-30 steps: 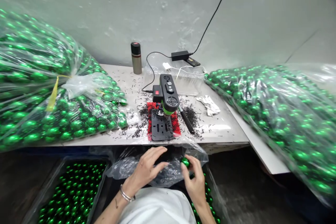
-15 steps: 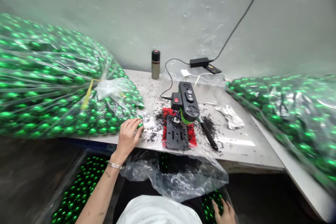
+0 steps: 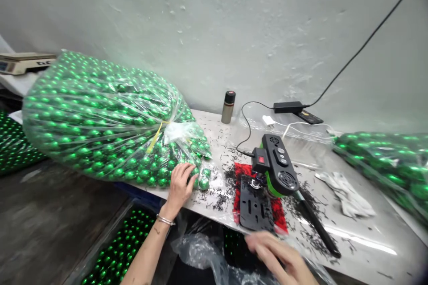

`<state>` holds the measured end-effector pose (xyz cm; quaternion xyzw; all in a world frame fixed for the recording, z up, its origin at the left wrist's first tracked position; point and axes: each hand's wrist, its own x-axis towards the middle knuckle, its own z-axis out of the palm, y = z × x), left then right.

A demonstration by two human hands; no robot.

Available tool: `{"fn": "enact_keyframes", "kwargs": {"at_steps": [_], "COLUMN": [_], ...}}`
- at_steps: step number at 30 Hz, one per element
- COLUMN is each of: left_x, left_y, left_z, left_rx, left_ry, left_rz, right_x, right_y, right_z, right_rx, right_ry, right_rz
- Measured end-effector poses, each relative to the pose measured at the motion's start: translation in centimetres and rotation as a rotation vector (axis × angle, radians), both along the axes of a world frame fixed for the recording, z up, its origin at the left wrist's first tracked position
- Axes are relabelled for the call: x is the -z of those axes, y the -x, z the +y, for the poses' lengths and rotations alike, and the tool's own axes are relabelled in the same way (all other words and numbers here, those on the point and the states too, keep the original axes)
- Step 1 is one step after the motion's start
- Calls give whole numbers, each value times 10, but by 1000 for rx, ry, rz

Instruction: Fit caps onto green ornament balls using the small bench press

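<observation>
At the table's front edge, my left hand (image 3: 181, 183) curls its fingers and thumb around a shiny green ball (image 3: 195, 181), mostly covered by the hand. More loose green balls (image 3: 203, 183) lie just right of the fingertips. Behind the hand bulges a big clear bag of green balls (image 3: 110, 120), gathered with a yellow tie (image 3: 155, 138). My right hand (image 3: 279, 254) hovers in front of the black slotted plate (image 3: 256, 207) of a small machine (image 3: 279, 164). Motion smears its fingers, so whether they hold anything does not show.
Black scraps litter the table (image 3: 214, 131) around the machine. A black-handled tool (image 3: 319, 227) and white gloves (image 3: 347, 193) lie to its right. Behind stand a bottle (image 3: 228, 107) and a power adapter (image 3: 288, 107). Crumpled plastic (image 3: 200, 254) and a bin of balls (image 3: 117, 245) are below.
The view has swung left, so the table things appear further right. My right hand has risen from the green balls low at the right to near the machine. My left hand stays beside the bag.
</observation>
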<state>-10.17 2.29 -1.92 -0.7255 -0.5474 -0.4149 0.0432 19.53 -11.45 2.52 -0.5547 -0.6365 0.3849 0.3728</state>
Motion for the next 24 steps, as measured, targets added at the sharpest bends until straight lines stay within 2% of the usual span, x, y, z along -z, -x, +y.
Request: {"fn": "enact_keyframes", "kwargs": {"at_steps": [2,4,7,10,12,16,20,24], "left_x": [5,11,20,28,31,32,32,37], "left_y": [4,10,20,27,27,18,9,11], "left_z": [-3,-3,0,8,14,29,41,46], "left_rx": [-142,-295,-490,-617,-652,-686,-721,-698], "left_ry": [-78,-118,-110,-51,-28,-44,-26,-35], "left_rz": [-78,-153,-285,-410,-458,-457,-376,-378], "right_x": [-22,-26,-11,9,18,26,32,44], "right_y": [35,73,124,158,170,180,187,196], "right_z": [52,104,170,204,210,205,193,176], "right_rx": [-98,-118,-87,-87,-105,-133,-129,-163], "right_ry": [-107,-190,-191,-159,-169,-205,-378,-524], "right_rz": [80,118,16,-66,-71,-77,-109,-224]}}
